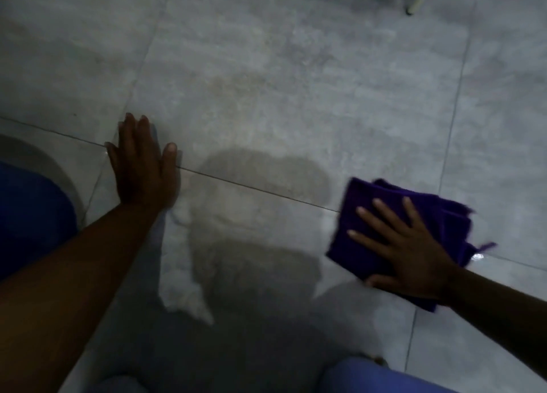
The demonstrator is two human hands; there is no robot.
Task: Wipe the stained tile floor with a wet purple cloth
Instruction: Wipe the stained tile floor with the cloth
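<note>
While right hand (413, 252) fingers (370, 216) lie spread, purple cloth (381, 206) sits flat underneath.

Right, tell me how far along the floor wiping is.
Done: a darker wet patch between the hands suggests that stretch has had a pass. In hand: the right hand presses flat on the folded purple cloth against the tile floor, while the left hand braces open on the tile. Left: brownish staining farther out looks dry and unwiped.
</note>
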